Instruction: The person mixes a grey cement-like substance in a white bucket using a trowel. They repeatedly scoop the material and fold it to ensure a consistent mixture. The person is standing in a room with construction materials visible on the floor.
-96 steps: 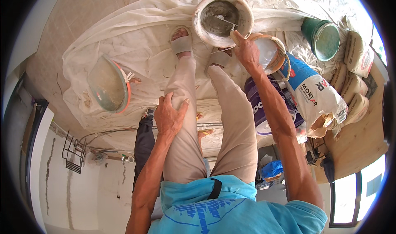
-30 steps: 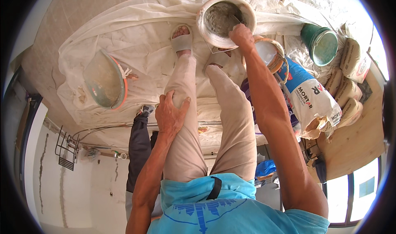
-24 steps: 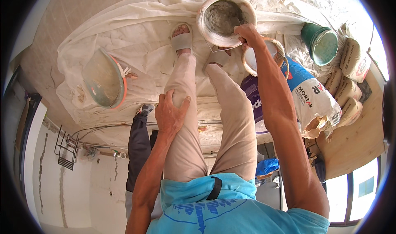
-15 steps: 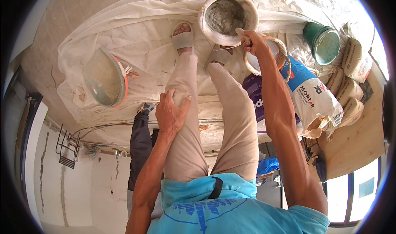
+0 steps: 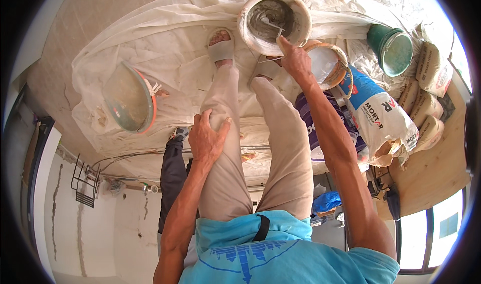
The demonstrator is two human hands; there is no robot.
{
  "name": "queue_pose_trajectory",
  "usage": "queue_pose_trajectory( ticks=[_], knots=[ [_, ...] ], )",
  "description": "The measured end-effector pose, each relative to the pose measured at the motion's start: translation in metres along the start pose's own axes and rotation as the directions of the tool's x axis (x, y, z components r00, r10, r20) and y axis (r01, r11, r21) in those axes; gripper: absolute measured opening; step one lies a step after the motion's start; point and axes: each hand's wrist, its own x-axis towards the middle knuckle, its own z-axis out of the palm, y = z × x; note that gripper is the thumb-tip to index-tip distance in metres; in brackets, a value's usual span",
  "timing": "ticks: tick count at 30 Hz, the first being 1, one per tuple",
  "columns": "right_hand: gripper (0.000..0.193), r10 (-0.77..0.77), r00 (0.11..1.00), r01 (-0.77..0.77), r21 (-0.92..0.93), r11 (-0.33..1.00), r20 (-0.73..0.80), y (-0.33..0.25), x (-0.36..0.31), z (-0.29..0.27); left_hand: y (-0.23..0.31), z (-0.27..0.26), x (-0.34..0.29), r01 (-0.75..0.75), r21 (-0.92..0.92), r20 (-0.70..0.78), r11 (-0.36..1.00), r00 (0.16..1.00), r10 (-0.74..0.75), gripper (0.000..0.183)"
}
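In front of my feet stands a pale, mortar-caked bucket [image 5: 246,26] with wet grey mortar [image 5: 270,13] inside. My right hand [image 5: 295,61] is closed round the handle of a trowel [image 5: 273,25] at the near rim of this bucket. The trowel's bent metal shank shows over the mortar; its blade I cannot make out. My left hand [image 5: 208,137] lies on my left leg near the knee, fingers spread, holding nothing.
Right of the mortar bucket are an orange-rimmed bucket [image 5: 325,66], a purple pail [image 5: 313,118], a mortar bag [image 5: 381,118] and green buckets [image 5: 393,51]. A basin [image 5: 128,98] sits on the drop cloth [image 5: 175,78] at left. Another person's leg [image 5: 173,176] shows behind mine.
My right hand has moved slightly left and nearer to me, turning the trowel. The blade seen earlier in the mortar is no longer distinct; the shank now shows. My left hand stays put.
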Motion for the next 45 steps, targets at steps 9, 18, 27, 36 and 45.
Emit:
queue_pose_trajectory(
  ticks=[9,18,27,36,45],
  knots=[
    [0.06,0.04,0.999,-0.042,0.096,0.994,0.022,0.014,0.02,0.01,-0.002,0.003,0.001,-0.037,0.019,-0.024,0.999,0.999,0.038,0.063],
    [0.066,0.186,0.981,-0.181,0.086,0.98,-0.055,0.005,-0.012,-0.034,-0.006,0.005,-0.002,-0.019,0.013,-0.02,1.0,1.0,0.019,0.063],
    [0.053,0.104,0.986,-0.101,0.029,0.994,-0.133,-0.009,0.056,-0.019,0.001,-0.001,-0.004,0.028,-0.024,0.035,0.999,0.999,-0.027,0.063],
    [0.017,-0.248,0.968,0.223,-0.312,0.924,-0.044,-0.036,0.049,-0.002,-0.003,0.003,-0.004,-0.011,0.01,0.001,1.0,1.0,0.011,0.065],
    [0.028,-0.395,0.909,0.402,-0.517,0.756,0.13,-0.02,0.037,-0.007,0.006,-0.004,-0.005,0.052,-0.026,0.046,0.998,0.998,-0.051,0.065]
  ],
)
